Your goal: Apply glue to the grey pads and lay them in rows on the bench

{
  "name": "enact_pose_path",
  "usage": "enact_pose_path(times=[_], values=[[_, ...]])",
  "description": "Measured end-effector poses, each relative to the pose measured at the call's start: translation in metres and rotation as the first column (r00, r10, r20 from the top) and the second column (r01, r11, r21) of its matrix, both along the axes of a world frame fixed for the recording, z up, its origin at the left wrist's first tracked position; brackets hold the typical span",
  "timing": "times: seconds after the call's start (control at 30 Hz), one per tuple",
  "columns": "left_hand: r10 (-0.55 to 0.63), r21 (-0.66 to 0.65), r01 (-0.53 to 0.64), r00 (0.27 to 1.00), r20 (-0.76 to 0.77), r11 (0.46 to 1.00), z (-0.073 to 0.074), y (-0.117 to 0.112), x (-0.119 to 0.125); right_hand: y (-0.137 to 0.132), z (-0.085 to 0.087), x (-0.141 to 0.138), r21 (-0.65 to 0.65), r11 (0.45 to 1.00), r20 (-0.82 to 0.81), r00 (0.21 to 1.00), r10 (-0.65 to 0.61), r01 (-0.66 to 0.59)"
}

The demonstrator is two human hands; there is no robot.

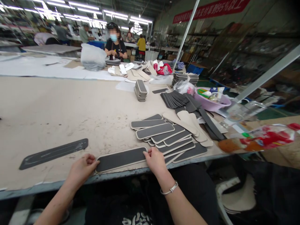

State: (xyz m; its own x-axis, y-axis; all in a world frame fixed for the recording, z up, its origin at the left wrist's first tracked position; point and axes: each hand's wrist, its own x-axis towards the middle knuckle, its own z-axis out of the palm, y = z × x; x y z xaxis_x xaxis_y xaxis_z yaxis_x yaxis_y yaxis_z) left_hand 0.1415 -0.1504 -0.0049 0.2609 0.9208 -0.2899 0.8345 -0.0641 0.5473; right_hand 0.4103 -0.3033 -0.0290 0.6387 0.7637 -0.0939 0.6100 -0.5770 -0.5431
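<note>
A long dark grey panel with a beige border (122, 158) lies at the table's front edge, between my two hands. My left hand (85, 167) pinches its left end, fingers curled. At the opposite end, my right hand (154, 158) grips the corner between thumb and fingers; a silver bracelet circles that wrist. Just beyond my right hand spreads a loose pile of similar bordered panels (155, 130). Left of my left hand, a single dark strip (55, 153) with shiny streaks on its surface lies flat on the table.
A short stack of bordered panels (141, 90) stands mid-table. To the right are fanned dark strips (174, 99), beige pieces (192, 125), a pink basin (211, 101) and bottles, one with a red label (269, 136). A masked co-worker (115, 47) sits across the table.
</note>
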Motion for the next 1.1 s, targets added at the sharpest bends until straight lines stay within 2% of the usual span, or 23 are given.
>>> enact_pose_path(times=[0.17,0.37,0.57,1.0,1.1], values=[[-0.023,0.005,0.023,1.0,-0.007,1.0,-0.002,-0.002,-0.001,-0.002,-0.003,0.0,-0.002,1.0,-0.009,1.0,0.017,-0.017],[-0.022,0.103,0.022,1.0,0.001,0.994,0.002,-0.013,-0.001,-0.004,-0.009,0.0,0.005,0.999,-0.001,0.999,0.04,-0.04],[-0.012,0.125,0.013,1.0,-0.006,0.992,0.004,-0.021,-0.002,-0.006,-0.012,0.001,0.013,0.998,0.01,0.998,0.059,-0.059],[-0.045,0.121,0.049,0.998,-0.035,0.992,-0.001,-0.014,-0.004,-0.005,-0.005,-0.002,0.002,0.998,0.061,0.996,0.068,-0.068],[-0.088,0.214,0.095,0.995,-0.041,0.972,-0.011,-0.015,-0.009,-0.003,-0.002,-0.004,-0.022,0.999,0.087,0.995,0.048,-0.046]])
